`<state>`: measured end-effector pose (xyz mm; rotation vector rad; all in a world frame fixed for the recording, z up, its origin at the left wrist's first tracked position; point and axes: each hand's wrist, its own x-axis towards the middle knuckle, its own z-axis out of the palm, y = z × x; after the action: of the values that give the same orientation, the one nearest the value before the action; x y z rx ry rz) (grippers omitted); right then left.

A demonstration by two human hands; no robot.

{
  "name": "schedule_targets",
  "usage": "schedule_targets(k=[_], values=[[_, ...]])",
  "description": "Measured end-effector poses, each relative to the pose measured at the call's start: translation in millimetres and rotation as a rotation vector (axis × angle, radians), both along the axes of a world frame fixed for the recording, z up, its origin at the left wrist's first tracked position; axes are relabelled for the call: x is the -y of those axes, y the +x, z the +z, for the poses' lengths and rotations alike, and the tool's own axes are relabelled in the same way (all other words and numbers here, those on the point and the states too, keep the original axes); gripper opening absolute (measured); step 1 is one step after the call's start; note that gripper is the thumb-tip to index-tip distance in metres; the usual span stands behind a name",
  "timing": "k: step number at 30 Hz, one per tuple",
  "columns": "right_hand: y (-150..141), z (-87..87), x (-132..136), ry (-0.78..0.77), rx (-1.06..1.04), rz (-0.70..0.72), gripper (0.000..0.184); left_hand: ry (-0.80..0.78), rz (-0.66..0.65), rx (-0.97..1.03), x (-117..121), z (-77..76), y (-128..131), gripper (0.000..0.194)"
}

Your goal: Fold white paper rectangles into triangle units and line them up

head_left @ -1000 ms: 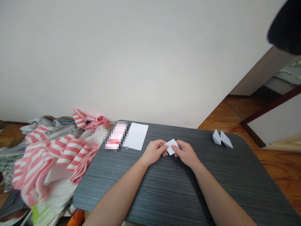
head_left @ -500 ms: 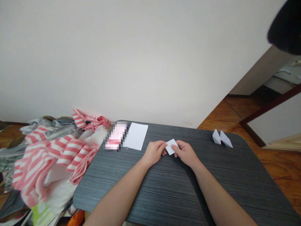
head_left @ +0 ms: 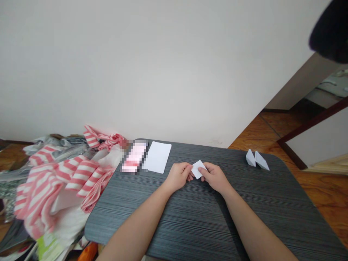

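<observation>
A small folded square of white paper point(head_left: 197, 170) is held between my two hands over the middle of the dark table point(head_left: 195, 221), one corner pointing away from me. My left hand point(head_left: 178, 176) pinches its left corner between thumb and fingers. From the other side, my right hand point(head_left: 215, 176) grips it, the thumb lying on top and the fingers tucked behind. The underside of the paper and some fingertips are hidden.
White paper sheets point(head_left: 159, 157) lie at the table's back left, beside a pixelated pink and white item point(head_left: 135, 157). A folded white paper shape point(head_left: 257, 159) with two points stands at the back right. Striped cloths point(head_left: 49, 192) are heaped left of the table; a wall point(head_left: 174, 72) rises behind.
The left thumb has shifted slightly at the paper's left corner, uncovering a little more of it. Otherwise both hands and the paper stay almost where they were.
</observation>
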<state>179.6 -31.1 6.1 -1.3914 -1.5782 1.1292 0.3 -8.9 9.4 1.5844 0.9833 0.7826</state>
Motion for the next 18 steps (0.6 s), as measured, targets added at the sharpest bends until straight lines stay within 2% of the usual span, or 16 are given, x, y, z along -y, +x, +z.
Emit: schedule_targets(k=[5, 10, 18], values=[[-2.2, 2.8, 1.1, -0.003, -0.045, 0.017, 0.021, -0.096, -0.03, 0.087, -1.2, -0.6, -0.3, 0.039], [-3.6, 2.7, 2.2, -0.013, -0.016, 0.026, 0.022, -0.116, -0.066, 0.121, -1.5, 2.4, -1.6, 0.036], [-8.2, 2.7, 2.7, -0.008, 0.045, 0.036, 0.022, -0.07, -0.033, 0.019, 0.8, 2.1, -3.3, 0.034]])
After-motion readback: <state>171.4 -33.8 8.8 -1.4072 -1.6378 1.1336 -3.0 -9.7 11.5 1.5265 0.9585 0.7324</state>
